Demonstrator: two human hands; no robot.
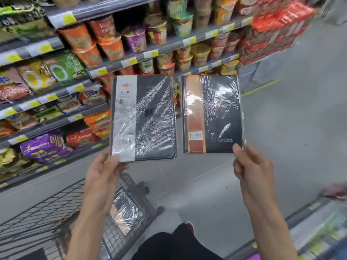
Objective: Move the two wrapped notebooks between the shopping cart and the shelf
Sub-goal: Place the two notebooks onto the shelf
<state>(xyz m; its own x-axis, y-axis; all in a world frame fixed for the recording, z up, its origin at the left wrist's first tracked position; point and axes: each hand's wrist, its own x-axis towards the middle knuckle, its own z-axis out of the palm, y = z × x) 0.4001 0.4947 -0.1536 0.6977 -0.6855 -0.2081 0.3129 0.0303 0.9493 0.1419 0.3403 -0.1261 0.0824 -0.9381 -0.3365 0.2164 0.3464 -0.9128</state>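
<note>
Head view: the left hand (105,171) pinches the near-left corner of the white-banded notebook (144,117), thumb on its front. The right hand (251,166) likewise pinches the near-right corner of the orange-banded notebook (212,113). Both notebooks stand upright, slightly apart, facing the shelf (131,59). The shopping cart (56,212) is near left.
</note>
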